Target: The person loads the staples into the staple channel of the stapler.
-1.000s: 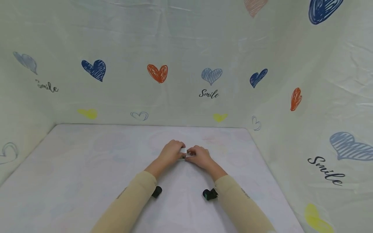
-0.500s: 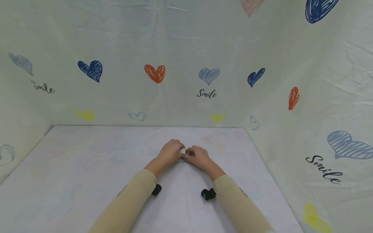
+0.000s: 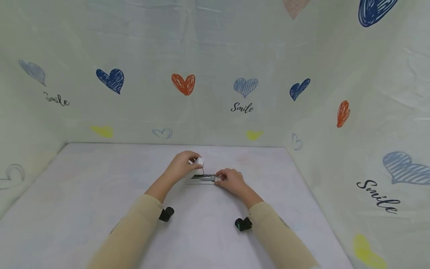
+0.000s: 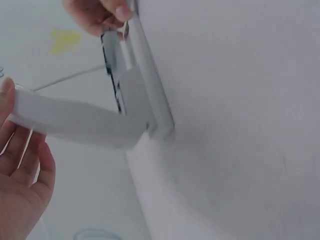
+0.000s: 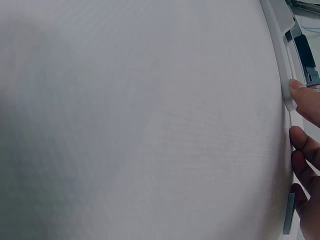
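Observation:
A white stapler [image 3: 201, 183] stands on the white table with its top raised. My left hand [image 3: 179, 166] grips the free end of the lifted top cover [image 4: 70, 120], the thumb on one side and the fingers on the other. A thin spring rod [image 4: 70, 77] runs from the cover to the metal magazine [image 4: 137, 90]. At the other end, my right hand [image 3: 231, 181] holds the base [image 5: 281, 55] between thumb and fingers. Beside its curled lower fingers in the right wrist view is a narrow grey strip [image 5: 289, 213], perhaps staples.
The white tabletop [image 3: 100, 209] stretches around the hands. Behind and to the sides hangs a pale curtain [image 3: 215, 123] printed with hearts and "Smile". Black wrist cameras [image 3: 243, 224] sit below both forearms.
My left hand has moved left and up, swinging the stapler's top open and uncovering the metal magazine. My right hand stays about where it was.

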Available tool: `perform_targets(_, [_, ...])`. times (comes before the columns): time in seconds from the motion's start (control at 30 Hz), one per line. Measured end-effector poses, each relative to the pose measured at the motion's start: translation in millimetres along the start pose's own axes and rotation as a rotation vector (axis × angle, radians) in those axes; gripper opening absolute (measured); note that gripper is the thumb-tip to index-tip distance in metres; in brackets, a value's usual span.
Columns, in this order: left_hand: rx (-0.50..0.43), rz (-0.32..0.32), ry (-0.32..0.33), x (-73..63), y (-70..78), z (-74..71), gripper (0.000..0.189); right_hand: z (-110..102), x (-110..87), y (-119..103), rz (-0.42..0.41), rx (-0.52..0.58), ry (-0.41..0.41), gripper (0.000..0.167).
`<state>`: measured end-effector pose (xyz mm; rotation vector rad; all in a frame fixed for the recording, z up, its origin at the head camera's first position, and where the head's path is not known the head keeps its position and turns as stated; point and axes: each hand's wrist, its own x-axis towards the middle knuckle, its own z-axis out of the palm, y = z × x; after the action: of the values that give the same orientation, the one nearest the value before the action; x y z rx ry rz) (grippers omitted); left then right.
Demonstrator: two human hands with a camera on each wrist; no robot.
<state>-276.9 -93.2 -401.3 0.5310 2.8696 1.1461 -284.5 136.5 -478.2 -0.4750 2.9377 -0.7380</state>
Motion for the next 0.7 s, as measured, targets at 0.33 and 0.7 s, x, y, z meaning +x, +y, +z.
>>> perform_targets(0.33, [-0.046,-0.142,0.001,-30.3,-43.5,-53.8,0.044,-2,-1.1,0,0.009,0.020,-0.009,0.028])
perform_targets(0.7, [0.055,-0.225,-0.086,-51.5,-81.7,-63.6,0.040,-1,0.5,3,0.000,0.040,-0.019,0.028])
